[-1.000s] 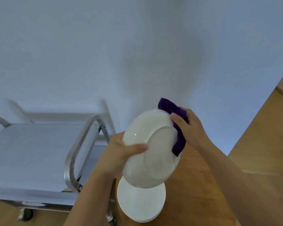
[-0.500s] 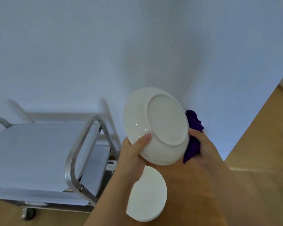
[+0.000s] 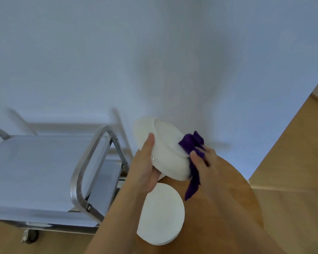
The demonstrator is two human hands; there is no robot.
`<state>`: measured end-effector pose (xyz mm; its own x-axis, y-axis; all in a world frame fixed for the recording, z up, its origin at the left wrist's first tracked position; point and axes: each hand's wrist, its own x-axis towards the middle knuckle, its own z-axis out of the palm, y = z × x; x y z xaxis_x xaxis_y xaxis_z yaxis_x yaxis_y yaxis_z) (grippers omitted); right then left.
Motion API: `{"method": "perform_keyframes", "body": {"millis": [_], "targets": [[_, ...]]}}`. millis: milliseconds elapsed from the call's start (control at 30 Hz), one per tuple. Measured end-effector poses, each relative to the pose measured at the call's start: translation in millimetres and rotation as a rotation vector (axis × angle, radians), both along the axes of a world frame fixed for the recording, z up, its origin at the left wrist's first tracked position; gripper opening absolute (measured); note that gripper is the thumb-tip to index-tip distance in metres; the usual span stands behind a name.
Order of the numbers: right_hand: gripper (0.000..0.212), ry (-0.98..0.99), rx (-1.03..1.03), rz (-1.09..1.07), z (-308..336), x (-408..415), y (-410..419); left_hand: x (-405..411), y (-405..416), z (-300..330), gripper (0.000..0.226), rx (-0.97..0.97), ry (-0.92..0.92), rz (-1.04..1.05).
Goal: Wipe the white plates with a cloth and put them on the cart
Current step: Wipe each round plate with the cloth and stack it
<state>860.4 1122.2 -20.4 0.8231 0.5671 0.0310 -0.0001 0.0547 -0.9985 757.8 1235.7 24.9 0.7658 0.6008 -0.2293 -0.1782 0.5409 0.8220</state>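
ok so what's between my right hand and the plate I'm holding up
The purple cloth. In the head view your right hand presses it against the underside of the plate, which your left hand grips by the rim.

A round wooden table (image 3: 228,208) bears a stack of white plates (image 3: 162,214) near its left edge.

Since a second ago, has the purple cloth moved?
Yes. The purple cloth went from the held white plate's top edge to its right side, away from the steel cart.
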Motion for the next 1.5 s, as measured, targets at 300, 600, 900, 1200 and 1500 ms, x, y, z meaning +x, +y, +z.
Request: {"method": "perform_keyframes", "body": {"millis": [300, 600, 900, 1200, 1500], "targets": [[0.018, -0.125, -0.076, 0.129, 25, -25, 7, -5, -25, -12, 0.03, 0.584, 0.243, -0.18], [0.021, -0.205, -0.305, 0.084, -2, 21, 28, -16, -44, -26, 0.024, 0.481, 0.26, -0.218], [0.03, -0.073, -0.794, 0.164, -130, 31, -1, -18, -43, -68, 0.029, 0.929, 0.604, -0.368], [0.046, -0.042, -1.134, 0.238, -193, 41, -23, -25, -33, -140, 0.065, 1.59, 0.986, -0.857], [0.019, 0.327, -0.615, 0.399, -175, 16, 13, -43, -26, -187, 0.07, 1.708, 1.101, -1.167]]}}
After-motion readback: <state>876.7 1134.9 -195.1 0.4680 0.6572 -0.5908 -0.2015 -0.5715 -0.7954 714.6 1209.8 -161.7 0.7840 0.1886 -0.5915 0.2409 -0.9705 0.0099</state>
